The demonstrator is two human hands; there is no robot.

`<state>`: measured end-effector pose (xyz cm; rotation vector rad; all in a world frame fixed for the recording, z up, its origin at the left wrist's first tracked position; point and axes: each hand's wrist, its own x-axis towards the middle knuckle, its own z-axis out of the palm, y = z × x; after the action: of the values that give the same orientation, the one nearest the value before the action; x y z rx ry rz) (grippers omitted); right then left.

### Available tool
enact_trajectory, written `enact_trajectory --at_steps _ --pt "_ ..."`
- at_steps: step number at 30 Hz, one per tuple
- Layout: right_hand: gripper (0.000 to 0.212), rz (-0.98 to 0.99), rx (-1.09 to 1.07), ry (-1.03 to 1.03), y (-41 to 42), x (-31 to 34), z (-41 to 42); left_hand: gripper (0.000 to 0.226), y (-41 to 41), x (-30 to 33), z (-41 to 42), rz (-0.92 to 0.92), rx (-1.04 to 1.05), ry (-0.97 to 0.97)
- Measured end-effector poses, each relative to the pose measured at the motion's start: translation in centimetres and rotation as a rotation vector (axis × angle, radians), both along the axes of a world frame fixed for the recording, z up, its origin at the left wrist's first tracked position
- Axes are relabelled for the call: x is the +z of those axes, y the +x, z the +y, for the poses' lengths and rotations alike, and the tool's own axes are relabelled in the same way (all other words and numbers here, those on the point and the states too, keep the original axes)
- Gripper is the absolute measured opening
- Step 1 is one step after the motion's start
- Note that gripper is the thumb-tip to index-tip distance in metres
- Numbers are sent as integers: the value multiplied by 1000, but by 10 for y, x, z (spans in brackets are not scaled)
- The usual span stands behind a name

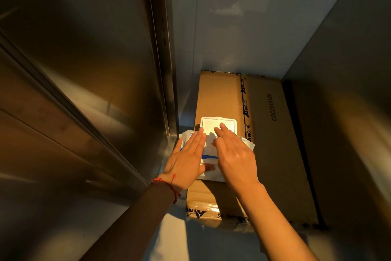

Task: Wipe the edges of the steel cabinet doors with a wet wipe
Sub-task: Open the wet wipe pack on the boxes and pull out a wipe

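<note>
A white and blue wet wipe pack (208,156) lies on a cardboard box (275,144), its white plastic lid (211,122) closed. My left hand (187,156) lies flat on the pack's left side with straight fingers. My right hand (234,155) rests on the right side, its fingertips touching the lid. The steel cabinet doors (84,70) rise on the left, and their vertical edge (163,49) runs down just left of the pack.
A red bead bracelet (167,184) circles my left wrist. A grey wall (243,28) stands behind the box and a steel panel (349,49) closes in the right side. The box fills most of the narrow floor space.
</note>
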<state>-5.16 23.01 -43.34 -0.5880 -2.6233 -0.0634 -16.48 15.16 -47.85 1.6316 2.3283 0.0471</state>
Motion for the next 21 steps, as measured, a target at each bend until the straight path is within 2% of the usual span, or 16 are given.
enact_trajectory --at_steps 6,21 --pt "46 49 20 25 -2 4 1 79 -1 5 -1 -56 -5 4" --pt "40 96 39 19 -3 13 2 80 -1 9 0 -106 19 11"
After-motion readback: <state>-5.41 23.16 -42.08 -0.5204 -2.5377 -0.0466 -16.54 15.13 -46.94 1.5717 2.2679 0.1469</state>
